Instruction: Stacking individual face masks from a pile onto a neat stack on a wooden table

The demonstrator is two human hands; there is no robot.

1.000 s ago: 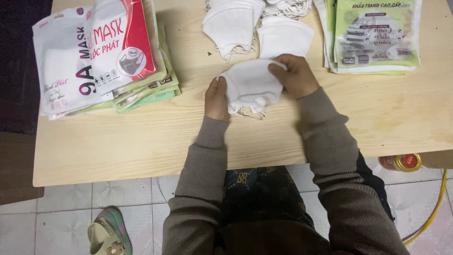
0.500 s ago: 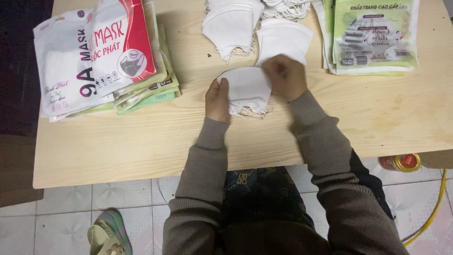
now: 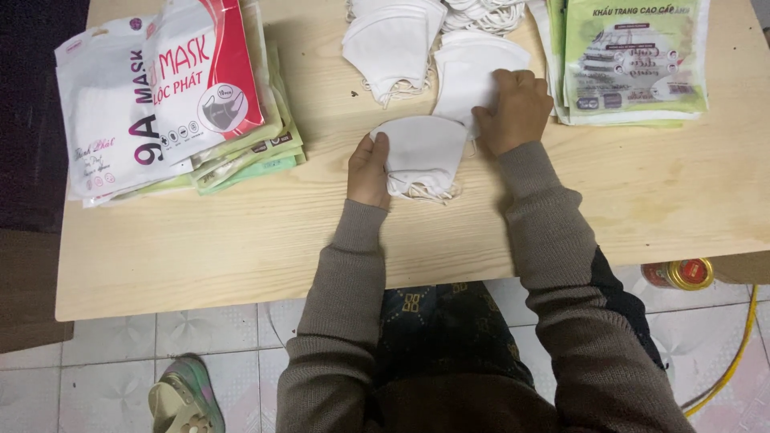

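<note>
Left hand [image 3: 368,170] presses flat on the small stack of white face masks [image 3: 423,155] at the middle of the wooden table [image 3: 241,240], fingers together along its left edge. Right hand [image 3: 517,108] has left that stack since half a second ago and now lies on the next mask pile [image 3: 473,68] toward the far edge, fingers curled onto its top mask; whether it is pinched, I cannot tell. A few masks gathered, two piles left. Filled mask packets [image 3: 172,96] wait at the far left corner, green packets [image 3: 634,60] far right.
</note>
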